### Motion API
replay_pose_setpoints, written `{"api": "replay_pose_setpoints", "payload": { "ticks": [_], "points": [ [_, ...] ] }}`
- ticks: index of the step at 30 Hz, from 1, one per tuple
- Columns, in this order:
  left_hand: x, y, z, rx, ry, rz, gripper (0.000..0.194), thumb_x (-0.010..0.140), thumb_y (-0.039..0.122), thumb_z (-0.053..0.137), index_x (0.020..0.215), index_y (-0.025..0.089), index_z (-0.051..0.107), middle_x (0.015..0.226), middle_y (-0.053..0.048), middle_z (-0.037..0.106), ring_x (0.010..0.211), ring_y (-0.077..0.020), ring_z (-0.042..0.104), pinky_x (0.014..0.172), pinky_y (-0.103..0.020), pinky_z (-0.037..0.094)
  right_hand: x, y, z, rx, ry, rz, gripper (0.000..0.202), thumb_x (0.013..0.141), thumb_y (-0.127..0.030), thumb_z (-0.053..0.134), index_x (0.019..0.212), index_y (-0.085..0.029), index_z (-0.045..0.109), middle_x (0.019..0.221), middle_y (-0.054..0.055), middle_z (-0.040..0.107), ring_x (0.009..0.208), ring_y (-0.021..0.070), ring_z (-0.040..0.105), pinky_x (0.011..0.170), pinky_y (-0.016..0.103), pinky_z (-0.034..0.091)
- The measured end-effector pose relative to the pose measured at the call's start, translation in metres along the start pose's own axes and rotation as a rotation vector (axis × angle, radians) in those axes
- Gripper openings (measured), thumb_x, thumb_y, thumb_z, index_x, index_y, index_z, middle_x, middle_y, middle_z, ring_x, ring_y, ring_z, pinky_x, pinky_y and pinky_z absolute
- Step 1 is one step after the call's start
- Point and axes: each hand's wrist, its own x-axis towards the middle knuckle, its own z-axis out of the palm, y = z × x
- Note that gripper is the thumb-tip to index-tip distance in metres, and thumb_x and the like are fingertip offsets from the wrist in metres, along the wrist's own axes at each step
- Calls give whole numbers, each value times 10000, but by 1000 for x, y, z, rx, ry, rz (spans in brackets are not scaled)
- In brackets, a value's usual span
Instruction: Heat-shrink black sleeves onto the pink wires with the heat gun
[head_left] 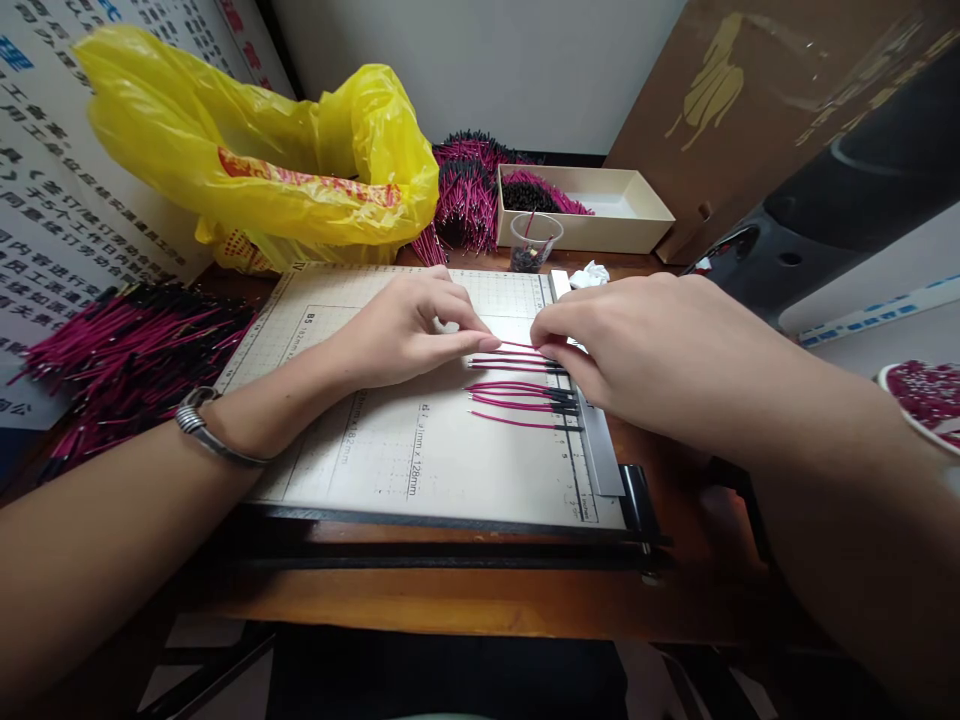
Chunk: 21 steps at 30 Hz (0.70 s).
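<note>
So from the head view, the left hand (420, 325) has thumb and fingertips pinched on the bare-tipped end of a thin magenta wire with a black sleeve (517, 345), and the right hand (637, 335) is closed on its other end. It's over the cream gridded cutting board (450, 470), right by the flat silvery metal strip (601, 450) (more magenta-and-black wires (517, 400) lie side by side just below).
</note>
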Motion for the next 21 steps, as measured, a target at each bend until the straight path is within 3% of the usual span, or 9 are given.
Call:
{"api": "replay_pose_setpoints", "payload": {
  "ticks": [5,14,21],
  "points": [
    [0,-2,0,95,34,-51,203,974,352,725,882,226,854,814,-31,777,779,-176,595,811,-343,453,4,-4,2,-20,-57,83,282,992,-153,460,1000,-223,733,1058,73,754,913,262,671,619,340,264],
    [0,-1,2,143,36,-63,210,975,310,661,944,210,843,893,-56,801,829,-199,633,839,-367,485,4,-12,-1,-8,-43,190,247,982,-162,453,943,-199,694,893,106,706,870,271,666,618,337,270],
    [3,-3,5,213,45,-92,186,959,284,664,920,210,830,856,-42,780,830,-193,624,864,-358,491,4,-13,0,18,-22,180,232,979,-146,458,947,-196,683,945,99,709,883,251,643,630,329,257]
  ]
}}
